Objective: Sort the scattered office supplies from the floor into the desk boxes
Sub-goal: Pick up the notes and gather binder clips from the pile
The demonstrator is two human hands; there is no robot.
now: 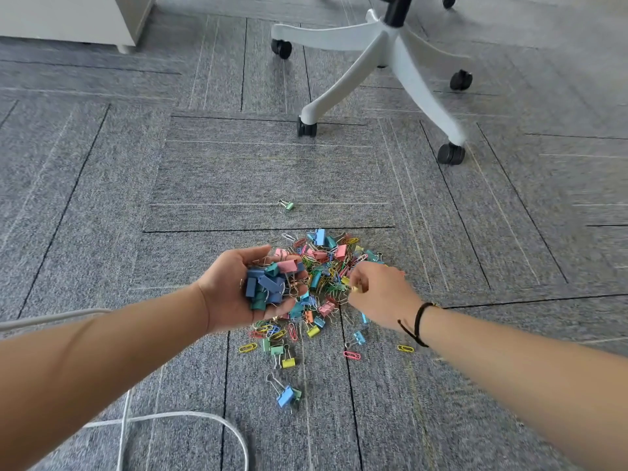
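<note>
A pile of coloured binder clips and paper clips point(326, 263) lies scattered on the grey carpet in front of me. My left hand point(227, 287) is cupped palm up beside the pile and holds a heap of binder clips point(268, 283), mostly blue, teal and pink. My right hand point(380, 294) hovers over the pile's right side and pinches a small yellow binder clip point(356, 287) between its fingertips. A single green binder clip point(288, 205) lies apart, farther away. A blue binder clip point(284, 396) lies nearer to me. No desk boxes are in view.
A white office chair base point(384, 52) on black castors stands beyond the pile. The corner of a white cabinet point(85, 18) is at the top left. A white cable point(176, 416) loops over the carpet at the lower left.
</note>
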